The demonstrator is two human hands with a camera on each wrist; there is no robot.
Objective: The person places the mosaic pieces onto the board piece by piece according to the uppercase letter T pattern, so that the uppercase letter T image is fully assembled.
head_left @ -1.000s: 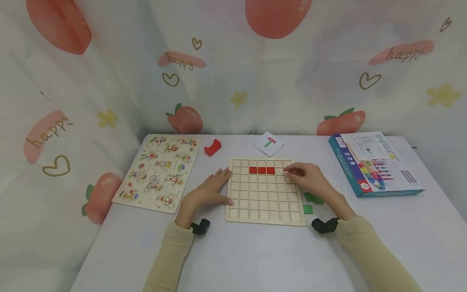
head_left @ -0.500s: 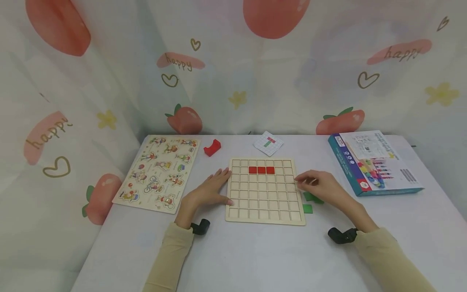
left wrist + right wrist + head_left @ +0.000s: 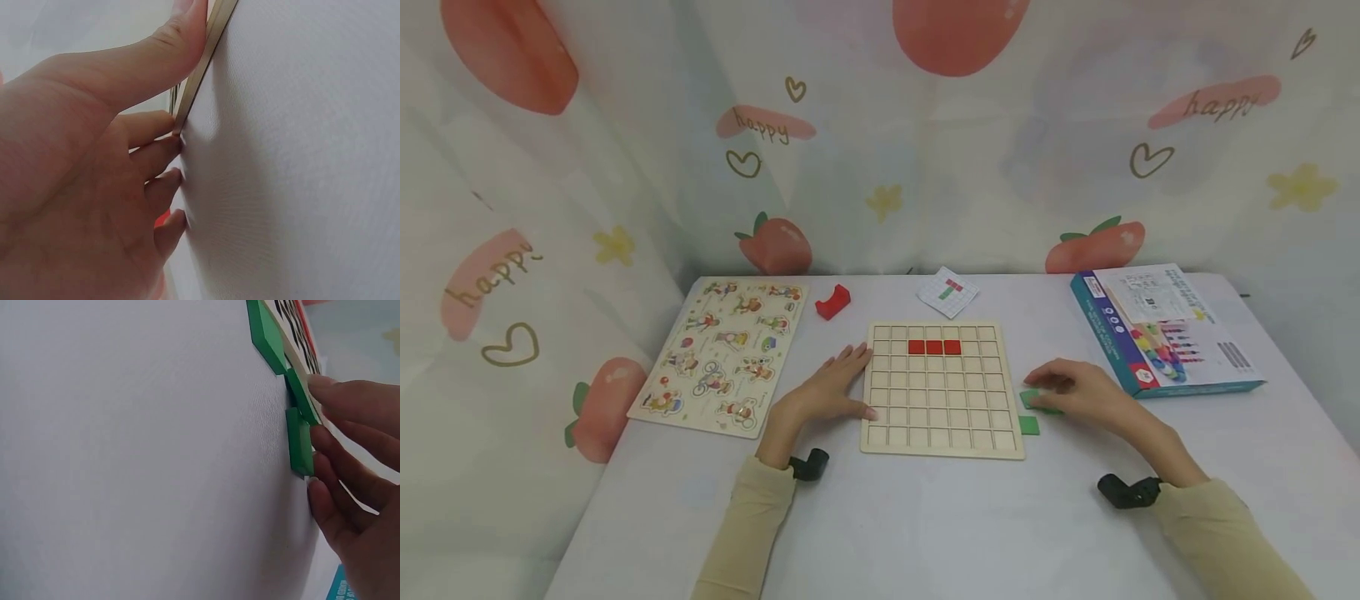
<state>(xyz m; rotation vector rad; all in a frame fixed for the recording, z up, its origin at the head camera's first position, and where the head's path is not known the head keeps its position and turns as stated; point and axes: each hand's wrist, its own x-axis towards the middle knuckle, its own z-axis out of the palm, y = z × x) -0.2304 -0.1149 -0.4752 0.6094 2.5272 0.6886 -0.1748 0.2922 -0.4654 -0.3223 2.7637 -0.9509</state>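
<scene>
A wooden grid board [image 3: 940, 446] lies in mid-table in the head view, with three red square tiles [image 3: 933, 347] side by side in an upper row. My left hand [image 3: 823, 392] rests against the board's left edge, thumb [image 3: 169, 50] and fingers spread. Right of the board lie several green square tiles [image 3: 1029, 426]. At the farther ones is my right hand [image 3: 1071, 390]. In the right wrist view its thumb and forefinger pinch a green tile [image 3: 302, 395], while another green tile [image 3: 300, 442] lies close under the fingertips.
A picture puzzle board [image 3: 718, 358] lies at the left. Behind the grid board are a red curved block [image 3: 833, 302] and a small pattern card [image 3: 948, 292] with pink and green squares. A flat box [image 3: 1172, 333] stands at the right back.
My right hand has moved from over the board's upper right, rightward and nearer, down to the green tiles. My left hand stays at the board's edge; the red tiles are unchanged.
</scene>
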